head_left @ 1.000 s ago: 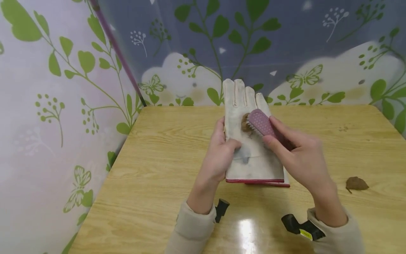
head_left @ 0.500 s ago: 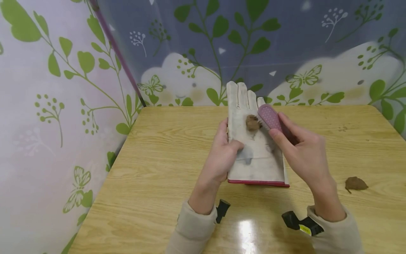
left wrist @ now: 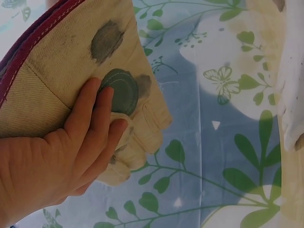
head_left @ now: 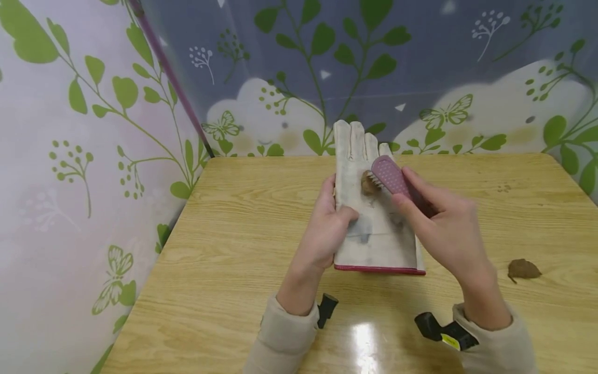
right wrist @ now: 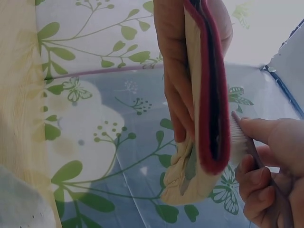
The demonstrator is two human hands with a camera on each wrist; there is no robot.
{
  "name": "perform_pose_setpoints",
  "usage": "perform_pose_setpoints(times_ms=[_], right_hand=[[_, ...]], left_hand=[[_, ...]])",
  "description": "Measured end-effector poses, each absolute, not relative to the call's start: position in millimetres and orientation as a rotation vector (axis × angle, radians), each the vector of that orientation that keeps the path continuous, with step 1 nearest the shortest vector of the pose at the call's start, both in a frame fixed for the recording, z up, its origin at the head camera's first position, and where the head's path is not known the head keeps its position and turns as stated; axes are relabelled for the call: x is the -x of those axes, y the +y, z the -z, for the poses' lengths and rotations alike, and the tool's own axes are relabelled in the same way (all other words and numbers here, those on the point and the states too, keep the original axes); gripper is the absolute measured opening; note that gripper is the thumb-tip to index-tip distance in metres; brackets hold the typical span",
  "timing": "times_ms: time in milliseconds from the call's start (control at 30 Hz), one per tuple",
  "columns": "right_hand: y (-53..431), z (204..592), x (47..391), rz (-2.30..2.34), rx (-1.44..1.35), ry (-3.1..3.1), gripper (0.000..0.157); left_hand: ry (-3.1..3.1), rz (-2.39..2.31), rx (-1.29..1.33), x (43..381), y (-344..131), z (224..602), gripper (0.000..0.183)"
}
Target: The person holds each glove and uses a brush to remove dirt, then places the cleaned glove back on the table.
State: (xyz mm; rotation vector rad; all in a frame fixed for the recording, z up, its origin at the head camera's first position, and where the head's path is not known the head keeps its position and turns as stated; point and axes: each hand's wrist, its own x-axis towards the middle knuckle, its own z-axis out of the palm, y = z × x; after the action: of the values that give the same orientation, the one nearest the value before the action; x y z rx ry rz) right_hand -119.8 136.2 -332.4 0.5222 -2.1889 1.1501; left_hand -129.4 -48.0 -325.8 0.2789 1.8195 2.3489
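My left hand (head_left: 324,231) grips a whitish cloth work glove (head_left: 380,252) by its left side, thumb across the front and fingers behind. The glove's fingers point up and away, and its cuff has red trim. A brown, mud-like lump (head_left: 367,189) sits on its front. My right hand (head_left: 448,228) holds a pink brush (head_left: 389,174), whose pale bristles are at the lump. Grey stains mark the cloth. In the left wrist view, the glove's back shows a round dark green patch (left wrist: 124,97) beside my fingers. The right wrist view shows the open cuff (right wrist: 218,95) edge-on.
Another brown lump (head_left: 524,269) lies on the wooden table (head_left: 224,249) to the right. Faint brown specks (head_left: 504,188) mark the table farther back. Leaf-patterned sheets (head_left: 280,52) stand behind and to the left of the table. Each wrist wears a black camera (head_left: 446,332).
The glove has shifted slightly right and down from its first position. The brush moved right off the brown lump, then back left onto it. Both hands keep their holds.
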Motion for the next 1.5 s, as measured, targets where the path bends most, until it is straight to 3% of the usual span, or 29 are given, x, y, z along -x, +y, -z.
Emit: perform_pose_setpoints(times_ms=[1500], right_hand=[[147.6,342.3,132.2,-1.214,-0.384,-2.237,0.047]], left_hand=[[1.809,-2.318,-0.322,126.6,-45.9,326.0,0.073]])
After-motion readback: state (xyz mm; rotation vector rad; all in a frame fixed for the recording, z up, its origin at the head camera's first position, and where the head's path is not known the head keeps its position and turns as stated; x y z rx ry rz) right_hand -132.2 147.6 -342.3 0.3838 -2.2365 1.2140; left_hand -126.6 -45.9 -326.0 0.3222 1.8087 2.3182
